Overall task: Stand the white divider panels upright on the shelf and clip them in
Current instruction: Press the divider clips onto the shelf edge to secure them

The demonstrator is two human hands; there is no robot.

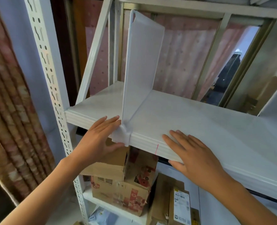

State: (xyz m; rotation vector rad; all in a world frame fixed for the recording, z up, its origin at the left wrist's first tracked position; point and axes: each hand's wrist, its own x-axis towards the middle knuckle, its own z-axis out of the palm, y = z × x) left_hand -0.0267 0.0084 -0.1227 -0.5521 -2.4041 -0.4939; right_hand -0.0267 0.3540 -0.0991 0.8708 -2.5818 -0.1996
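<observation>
Two bare hands work at the front lip of the white shelf [199, 114]. At the foot of the divider panel [142, 62], the left hand [100, 138] has its fingers laid flat on the shelf top and its thumb tucked under the edge, pressing against the panel's clip [123, 137], which hooks over the lip. It pinches shelf and clip together rather than closing around anything. To the right of the panel, well apart from it, the right hand [193, 153] lies open and flat on the shelf with its thumb under the lip, bracing and holding nothing.

The panel stands upright across the shelf from front edge to back, leaning slightly left at the top. It looks like thin translucent plastic: probably light, somewhat flexible and smooth, so it may bow if pushed high up. The sensible hold is low, at the clip and front edge, where force goes straight into the lip. Whether the clip is fully seated I cannot tell. A thin red mark [157, 149] sits on the lip between the panel and the right hand.

Below the panel, on the lower shelf, stand cardboard boxes [123, 189], stacked and closed, contents hidden; right of them is a labelled carton [181, 207].
</observation>
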